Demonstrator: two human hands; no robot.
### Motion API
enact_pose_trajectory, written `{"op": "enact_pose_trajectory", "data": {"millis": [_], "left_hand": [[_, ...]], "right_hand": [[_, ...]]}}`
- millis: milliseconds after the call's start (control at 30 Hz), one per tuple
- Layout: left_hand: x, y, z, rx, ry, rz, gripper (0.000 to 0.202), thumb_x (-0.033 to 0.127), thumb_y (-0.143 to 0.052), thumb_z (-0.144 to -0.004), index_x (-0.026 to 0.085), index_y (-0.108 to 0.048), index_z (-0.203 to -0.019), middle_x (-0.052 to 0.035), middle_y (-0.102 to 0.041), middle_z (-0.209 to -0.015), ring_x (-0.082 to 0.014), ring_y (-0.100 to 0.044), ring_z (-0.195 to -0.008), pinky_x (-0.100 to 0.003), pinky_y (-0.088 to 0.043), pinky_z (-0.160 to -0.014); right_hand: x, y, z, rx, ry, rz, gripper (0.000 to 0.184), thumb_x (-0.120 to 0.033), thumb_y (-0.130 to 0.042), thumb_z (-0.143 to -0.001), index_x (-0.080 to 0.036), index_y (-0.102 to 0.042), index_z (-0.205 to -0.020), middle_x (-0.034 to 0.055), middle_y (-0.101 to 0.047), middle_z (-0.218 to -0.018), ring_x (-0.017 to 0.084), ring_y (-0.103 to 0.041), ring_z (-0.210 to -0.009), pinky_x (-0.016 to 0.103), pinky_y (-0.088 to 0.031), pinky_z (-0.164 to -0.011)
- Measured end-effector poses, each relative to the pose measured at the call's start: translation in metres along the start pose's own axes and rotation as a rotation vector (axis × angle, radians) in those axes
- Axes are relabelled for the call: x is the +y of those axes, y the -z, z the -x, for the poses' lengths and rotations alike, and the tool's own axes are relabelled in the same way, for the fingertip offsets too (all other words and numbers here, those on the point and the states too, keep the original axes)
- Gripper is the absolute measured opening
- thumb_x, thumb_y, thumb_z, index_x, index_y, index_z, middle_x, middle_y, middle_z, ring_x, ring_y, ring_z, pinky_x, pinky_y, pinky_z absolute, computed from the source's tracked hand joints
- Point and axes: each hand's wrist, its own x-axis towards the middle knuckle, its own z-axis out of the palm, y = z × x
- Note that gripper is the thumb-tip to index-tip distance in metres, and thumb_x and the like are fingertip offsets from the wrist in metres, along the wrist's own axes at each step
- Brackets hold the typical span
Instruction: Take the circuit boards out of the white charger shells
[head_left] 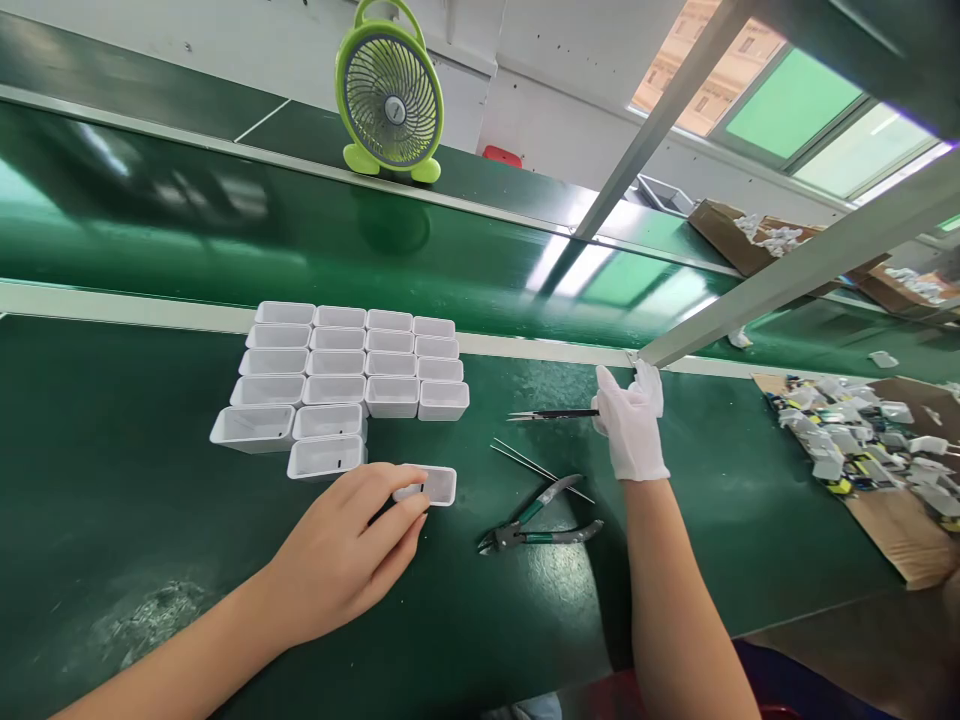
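My bare left hand (352, 545) pinches a single white plastic shell (433, 486) on the green table (112, 480), just in front of a block of several identical white shells (341, 385) set in rows. My right hand (631, 425), in a white glove, is closed on black tweezers (551, 414) whose tips point left toward the shells. A second pair of silver tweezers (536, 466) and green-handled pliers (540, 522) lie on the table between my hands.
A green conveyor belt (225, 230) runs behind the table, with a lime-green fan (389, 95) on the ledge beyond. Cardboard (892, 530) with several small parts (862, 445) lies at the right. Two slanted metal bars (787, 275) cross above.
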Motion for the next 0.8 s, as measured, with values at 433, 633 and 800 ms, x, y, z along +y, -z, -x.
{"op": "enact_pose_trajectory", "data": {"millis": [433,633,800], "left_hand": [[-0.002,-0.002,-0.001,-0.025,-0.018,-0.013,0.022,0.001,-0.057,-0.093,0.012,-0.062,-0.112,-0.0079,-0.069,-0.104,-0.0207,-0.061,-0.094,-0.036,-0.053,-0.085],[-0.003,-0.001,-0.001,0.038,0.010,0.016,0.028,-0.004,-0.055,-0.091,0.012,-0.062,-0.113,-0.0076,-0.070,-0.101,-0.0204,-0.061,-0.093,-0.035,-0.053,-0.083],[-0.001,0.000,-0.003,0.263,0.142,0.068,0.029,-0.006,-0.061,-0.086,0.013,-0.063,-0.107,-0.0064,-0.068,-0.094,-0.0164,-0.064,-0.087,-0.029,-0.055,-0.078]], "right_hand": [[-0.015,-0.005,0.010,-0.186,0.078,0.314,0.056,-0.052,-0.069,-0.083,-0.021,-0.032,-0.054,-0.0045,-0.035,-0.054,0.013,-0.032,-0.058,0.032,-0.027,-0.063],[-0.016,0.001,0.010,-0.213,0.037,0.095,0.039,-0.046,-0.072,-0.084,-0.024,-0.042,-0.075,-0.0071,-0.037,-0.058,0.012,-0.031,-0.056,0.029,-0.024,-0.057],[-0.033,0.008,0.024,-0.622,-0.036,-0.320,0.028,-0.037,-0.069,-0.091,-0.025,-0.046,-0.084,-0.0084,-0.037,-0.056,0.010,-0.032,-0.052,0.026,-0.023,-0.052]]}}
